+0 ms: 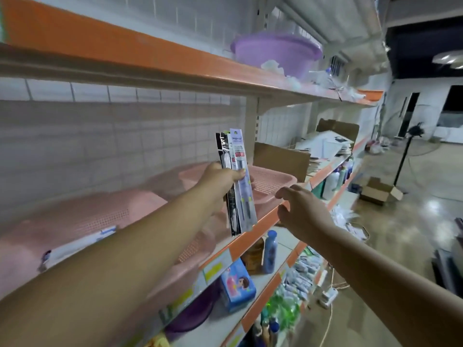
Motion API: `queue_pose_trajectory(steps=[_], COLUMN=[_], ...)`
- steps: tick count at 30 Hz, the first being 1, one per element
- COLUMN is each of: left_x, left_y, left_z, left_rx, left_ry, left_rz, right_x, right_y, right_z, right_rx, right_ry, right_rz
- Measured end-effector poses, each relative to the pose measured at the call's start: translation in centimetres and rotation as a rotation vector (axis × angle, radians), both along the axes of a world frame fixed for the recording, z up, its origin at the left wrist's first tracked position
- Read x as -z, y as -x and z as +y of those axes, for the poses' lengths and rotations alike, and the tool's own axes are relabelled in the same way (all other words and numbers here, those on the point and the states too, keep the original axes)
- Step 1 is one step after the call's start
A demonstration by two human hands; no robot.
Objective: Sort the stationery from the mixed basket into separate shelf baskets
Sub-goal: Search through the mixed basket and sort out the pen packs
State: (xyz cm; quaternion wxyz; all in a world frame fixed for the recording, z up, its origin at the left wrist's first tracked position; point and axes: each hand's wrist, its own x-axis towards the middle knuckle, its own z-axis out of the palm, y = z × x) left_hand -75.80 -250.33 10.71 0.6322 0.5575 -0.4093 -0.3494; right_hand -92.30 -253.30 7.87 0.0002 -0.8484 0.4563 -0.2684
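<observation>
Orange-edged shelf (269,217) carries pink baskets (273,182) in a row — left hand (220,179), up in front of the far one, pinches a few packaged pens (246,204) upright, thumb across the front — right hand (303,211) near the shelf edge, fingers loosely curled, holding nothing.

Left hand (220,180) outstretched, fingers (238,174) pinching pen packets (239,156); right hand (302,210) forward, fingers loosely curled.

Print on pen packs (238,149) too blurred to read, shelf tags (213,267) likewise illegible
</observation>
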Motion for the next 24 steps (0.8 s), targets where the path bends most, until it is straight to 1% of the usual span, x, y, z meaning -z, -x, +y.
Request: queue_pose_trajectory(steps=[3,9,13,17,20,21,22,24], left_x=[0.4,0.6,-0.1,-0.3,0.3,0.5,0.6,1.0], left_y=[-0.3,-1.8,-1.8,-1.1,-0.7,-0.8,-0.7,-1.1], left_z=[-3.4,-10.7,-15.2,-19.2,-20.9,-21.2,-21.4,-21.5], left_rx=[-0.028,-0.193,-0.344,-0.412,-0.479,-0.506,-0.523,-0.540], left_ry=[-0.037,-0.076,-0.077,-0.077,-0.046,-0.036,-0.021,0.011], left_rz=[0.007,-0.016,-0.065,-0.030,-0.007,0.013,0.036,0.092], right_x=[1.4,2.1,1.9,0.9,0.4,0.4,0.4,0.5], right_y=[-0.1,-1.0,-1.9,-3.2,-4.8,-5.3,-5.8,-6.6], right_z=[-4.8,-15.7,-22.2,-27.7,-30.2,-30.6,-30.7,-30.5], right_rx=[-0.030,-0.168,-0.299,-0.450,-0.563,-0.604,-0.654,-0.785], right_ry=[-0.038,-0.040,-0.089,-0.135,-0.154,-0.189,-0.265,-0.502], right_rz=[-0.005,-0.079,-0.047,-0.048,-0.104,-0.146,-0.192,-0.257])
